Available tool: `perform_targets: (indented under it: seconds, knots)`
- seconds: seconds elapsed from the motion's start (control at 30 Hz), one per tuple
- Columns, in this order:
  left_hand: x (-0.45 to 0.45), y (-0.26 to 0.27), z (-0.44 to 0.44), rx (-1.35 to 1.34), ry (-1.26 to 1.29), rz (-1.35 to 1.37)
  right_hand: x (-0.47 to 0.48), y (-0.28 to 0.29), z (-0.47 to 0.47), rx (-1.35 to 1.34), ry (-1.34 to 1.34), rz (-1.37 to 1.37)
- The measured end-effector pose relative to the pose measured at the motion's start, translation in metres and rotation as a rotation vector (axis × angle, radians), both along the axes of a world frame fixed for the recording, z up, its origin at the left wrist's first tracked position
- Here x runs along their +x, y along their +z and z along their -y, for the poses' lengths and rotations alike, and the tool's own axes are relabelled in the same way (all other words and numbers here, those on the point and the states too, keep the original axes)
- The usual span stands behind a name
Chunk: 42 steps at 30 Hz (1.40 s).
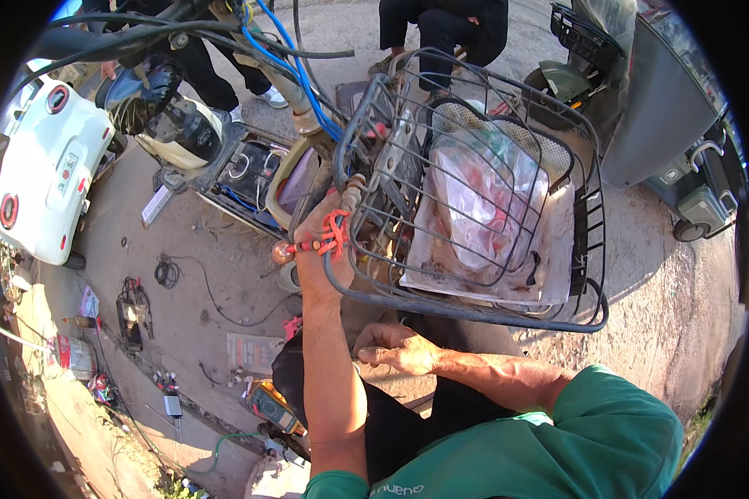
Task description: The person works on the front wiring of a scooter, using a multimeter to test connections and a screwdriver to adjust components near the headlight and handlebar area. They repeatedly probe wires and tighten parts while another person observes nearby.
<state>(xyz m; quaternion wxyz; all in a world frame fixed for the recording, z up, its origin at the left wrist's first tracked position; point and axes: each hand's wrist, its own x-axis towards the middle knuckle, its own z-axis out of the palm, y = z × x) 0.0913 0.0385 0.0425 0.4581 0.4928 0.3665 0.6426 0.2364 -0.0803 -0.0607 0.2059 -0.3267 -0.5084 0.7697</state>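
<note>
My left hand (322, 236) reaches up to the front frame of an electric bike, beside the steering column (296, 103). Its fingers pass behind metal parts, so their grip is hidden. A red-orange cord (334, 232) is tied around the rim of the black wire basket (462, 319), and a beaded ornament (283, 252) lies across my wrist. Below the basket, my right hand (402, 350) is held over my lap with its fingers curled; whether something small is in them cannot be told. Blue wires (299, 68) run down the column. Inside the basket lies a clear plastic bag (480, 206).
On the ground at left are a coiled cable (166, 271), a black charger-like box (131, 318) and a multimeter (269, 405). A seated person (443, 31) is beyond the basket; another stands by the scooter seat (143, 84). A white car (50, 174) is parked left.
</note>
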Motion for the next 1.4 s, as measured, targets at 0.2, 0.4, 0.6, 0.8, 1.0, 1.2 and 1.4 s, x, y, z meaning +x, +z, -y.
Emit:
perform_targets:
  seconds: [0.2, 0.4, 0.6, 0.8, 1.0, 1.2, 1.4]
  knots:
    - [-0.005, -0.047, -0.016, 0.01, -0.492, 0.582, 0.0, -0.004, 0.003, -0.013, 0.011, -0.022]
    - [0.005, -0.055, -0.013, -0.097, -0.522, 0.707, -0.003, 0.005, 0.003, 0.0, 0.053, 0.044]
    - [-0.006, -0.049, -0.023, -0.255, -0.33, 0.144, -0.006, 0.002, 0.007, 0.06, 0.077, 0.134]
    - [0.002, -0.024, -0.021, -0.354, -0.537, 0.931, -0.014, -0.001, 0.008, 0.031, 0.093, 0.164]
    - [0.002, -0.027, -0.015, -0.278, -0.166, -0.118, -0.017, 0.007, 0.009, -0.018, 0.06, 0.116]
    - [0.005, -0.027, -0.011, -0.202, -0.021, -0.224, -0.015, 0.01, 0.006, 0.026, 0.05, 0.093]
    - [0.014, -0.027, -0.024, -0.169, 0.067, -0.142, -0.012, -0.017, 0.012, 0.145, 0.024, 0.11]
